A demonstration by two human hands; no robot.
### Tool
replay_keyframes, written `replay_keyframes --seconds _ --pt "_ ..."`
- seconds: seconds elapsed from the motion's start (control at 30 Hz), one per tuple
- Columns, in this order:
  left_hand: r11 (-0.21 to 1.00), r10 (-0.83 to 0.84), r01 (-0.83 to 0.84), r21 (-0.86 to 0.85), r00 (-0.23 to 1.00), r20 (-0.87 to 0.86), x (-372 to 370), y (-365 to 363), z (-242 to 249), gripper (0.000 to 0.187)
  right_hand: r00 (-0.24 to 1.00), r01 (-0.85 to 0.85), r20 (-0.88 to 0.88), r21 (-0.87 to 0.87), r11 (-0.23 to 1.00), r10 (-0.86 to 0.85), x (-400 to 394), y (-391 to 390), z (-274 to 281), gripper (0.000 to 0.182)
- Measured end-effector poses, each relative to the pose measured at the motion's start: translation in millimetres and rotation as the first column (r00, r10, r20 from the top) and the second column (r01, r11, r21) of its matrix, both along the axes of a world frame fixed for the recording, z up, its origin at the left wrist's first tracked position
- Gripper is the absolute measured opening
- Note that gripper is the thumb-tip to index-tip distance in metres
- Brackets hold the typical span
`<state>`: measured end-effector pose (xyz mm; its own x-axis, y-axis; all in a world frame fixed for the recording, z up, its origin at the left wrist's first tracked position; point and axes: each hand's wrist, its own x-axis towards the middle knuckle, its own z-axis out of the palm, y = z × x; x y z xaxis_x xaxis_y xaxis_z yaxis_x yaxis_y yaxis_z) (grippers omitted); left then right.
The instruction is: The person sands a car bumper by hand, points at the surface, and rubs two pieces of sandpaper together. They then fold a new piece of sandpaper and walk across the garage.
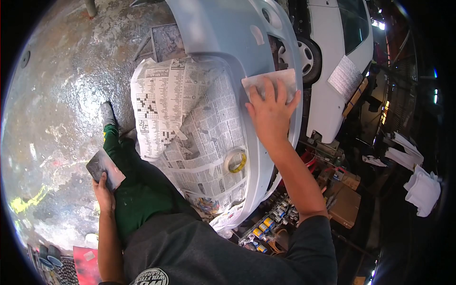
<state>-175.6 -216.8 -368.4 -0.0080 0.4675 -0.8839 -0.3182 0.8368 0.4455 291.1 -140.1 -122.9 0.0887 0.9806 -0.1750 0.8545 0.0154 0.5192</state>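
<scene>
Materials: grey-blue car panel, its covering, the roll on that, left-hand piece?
Car panel: painted or primed plastic or metal, can't tell; even colour, soft sheen.
Covering: matte newspaper; printed columns, crossword.
Roll: probably matte paper tape; pale ring.
Piece in left hand: perhaps abrasive paper or thin metal; flat, dark-to-pale, finish unclear.

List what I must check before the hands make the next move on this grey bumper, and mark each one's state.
1. Right hand set on the pale sheet: ok, fingers spread across it.
2. Left hand gripping the flat plate: ok, held at one edge, away from the bumper.
3. Tape roll clear of both hands: ok, it rests on the newspaper.
4. Newspaper lying smooth: not ok, creased in places.
5. Bumper surface beneath the sheet: cannot tell, hidden.
</scene>
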Motion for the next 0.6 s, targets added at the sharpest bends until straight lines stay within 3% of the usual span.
replay_keyframes --seconds 0.2,0.6 --pt "1.0 0.008 -0.008 -0.002 1.0 0.017 0.7 3.1 3.6 0.033 1.0 0.004 -0.016 -0.068 0.998 -0.005 -0.3 -20.1 2.7 0.046" --pt "0.999 -0.005 0.005 0.04 1.0 0.005 -7.3 -6.5 -10.2 0.039 0.896 -0.022 -0.444 -0.054 0.998 -0.005 57.9 9.4 13.4 0.048"
